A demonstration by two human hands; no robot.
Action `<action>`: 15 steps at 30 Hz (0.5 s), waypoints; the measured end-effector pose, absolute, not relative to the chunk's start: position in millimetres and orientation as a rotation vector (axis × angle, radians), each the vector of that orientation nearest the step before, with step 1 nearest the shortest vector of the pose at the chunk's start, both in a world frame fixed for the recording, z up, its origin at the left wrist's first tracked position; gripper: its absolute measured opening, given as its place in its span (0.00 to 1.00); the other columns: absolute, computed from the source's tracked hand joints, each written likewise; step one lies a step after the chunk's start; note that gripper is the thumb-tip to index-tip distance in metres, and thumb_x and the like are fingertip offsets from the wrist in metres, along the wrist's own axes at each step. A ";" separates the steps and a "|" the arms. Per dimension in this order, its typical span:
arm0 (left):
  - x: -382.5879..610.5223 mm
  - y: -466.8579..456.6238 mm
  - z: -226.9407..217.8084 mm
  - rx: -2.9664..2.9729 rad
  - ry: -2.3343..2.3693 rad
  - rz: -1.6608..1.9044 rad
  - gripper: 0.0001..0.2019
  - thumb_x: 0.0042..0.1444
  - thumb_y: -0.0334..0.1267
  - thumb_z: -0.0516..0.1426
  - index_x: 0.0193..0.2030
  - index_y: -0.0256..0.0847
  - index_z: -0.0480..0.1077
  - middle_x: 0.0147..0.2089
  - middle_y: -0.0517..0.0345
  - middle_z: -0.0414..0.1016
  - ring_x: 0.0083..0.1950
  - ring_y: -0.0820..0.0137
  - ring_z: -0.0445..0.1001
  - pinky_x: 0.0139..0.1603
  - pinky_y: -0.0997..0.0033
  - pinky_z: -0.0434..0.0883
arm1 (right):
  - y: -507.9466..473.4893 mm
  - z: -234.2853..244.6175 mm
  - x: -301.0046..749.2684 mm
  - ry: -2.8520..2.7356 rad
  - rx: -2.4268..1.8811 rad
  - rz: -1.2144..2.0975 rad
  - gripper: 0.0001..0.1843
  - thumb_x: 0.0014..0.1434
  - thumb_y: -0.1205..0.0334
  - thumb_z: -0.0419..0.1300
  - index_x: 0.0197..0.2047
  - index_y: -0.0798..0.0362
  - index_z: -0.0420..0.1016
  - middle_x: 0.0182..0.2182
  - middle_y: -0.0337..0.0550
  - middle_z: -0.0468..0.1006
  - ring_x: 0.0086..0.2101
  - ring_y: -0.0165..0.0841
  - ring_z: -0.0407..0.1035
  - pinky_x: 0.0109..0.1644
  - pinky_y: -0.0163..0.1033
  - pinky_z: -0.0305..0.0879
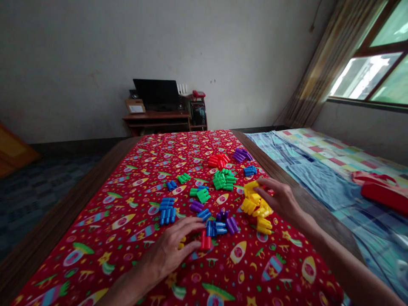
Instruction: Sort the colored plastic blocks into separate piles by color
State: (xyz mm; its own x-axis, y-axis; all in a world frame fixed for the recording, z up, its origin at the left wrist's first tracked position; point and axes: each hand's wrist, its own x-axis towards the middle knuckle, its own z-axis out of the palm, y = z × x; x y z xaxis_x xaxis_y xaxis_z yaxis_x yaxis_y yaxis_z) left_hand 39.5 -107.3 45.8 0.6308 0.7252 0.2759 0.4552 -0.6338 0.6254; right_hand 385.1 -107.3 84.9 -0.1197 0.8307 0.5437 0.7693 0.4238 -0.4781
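Observation:
Small plastic building blocks shaped like joined tubes lie in colour groups on a red patterned cloth. My left hand (170,242) hovers low at the front, thumb and fingers apart, with its tips beside a red block (205,241). Part of a yellow block (182,243) shows between its thumb and fingers; whether they touch it I cannot tell. Close by are blue blocks (216,228) and purple blocks (232,225). Further right, my right hand (280,197) has its thumb and fingertips closed at a yellow block (250,187) on the edge of the yellow pile (251,205).
Green blocks (224,179), red blocks (218,160) and more purple blocks (242,155) lie farther back. The cloth (153,272) covers a table with brown edges (105,170). A bed (325,170) adjoins on the right. A desk with a monitor (157,94) stands by the wall.

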 end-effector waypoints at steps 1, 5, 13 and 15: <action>29.6 -107.1 42.3 2.445 0.943 0.731 0.13 0.62 0.42 0.56 0.52 0.48 0.74 0.55 0.54 0.77 0.55 0.64 0.75 0.57 0.66 0.73 | -103.5 81.5 400.4 -1.829 -1.466 0.189 0.18 0.63 0.51 0.55 0.39 0.56 0.79 0.31 0.45 0.81 0.30 0.35 0.74 0.34 0.36 0.70; 0.6 -110.2 27.0 2.657 0.991 0.680 0.17 0.59 0.39 0.59 0.55 0.49 0.72 0.57 0.55 0.75 0.56 0.64 0.75 0.54 0.69 0.75 | -98.1 61.5 440.3 -1.780 -1.593 0.544 0.27 0.64 0.45 0.50 0.36 0.58 0.81 0.27 0.43 0.80 0.26 0.33 0.72 0.27 0.34 0.67; -3.0 -109.7 14.9 2.672 1.001 0.689 0.20 0.60 0.31 0.54 0.58 0.48 0.68 0.53 0.56 0.77 0.53 0.68 0.76 0.54 0.71 0.75 | -106.7 48.6 444.5 -1.990 -1.582 0.257 0.19 0.62 0.50 0.57 0.46 0.55 0.81 0.35 0.47 0.83 0.27 0.31 0.73 0.30 0.33 0.67; -1.1 -107.4 20.6 2.623 0.970 0.722 0.19 0.60 0.32 0.54 0.57 0.47 0.69 0.49 0.57 0.79 0.50 0.68 0.78 0.50 0.73 0.76 | -108.2 51.9 444.1 -1.958 -1.589 0.156 0.19 0.62 0.51 0.57 0.45 0.55 0.81 0.36 0.48 0.83 0.25 0.30 0.72 0.29 0.33 0.66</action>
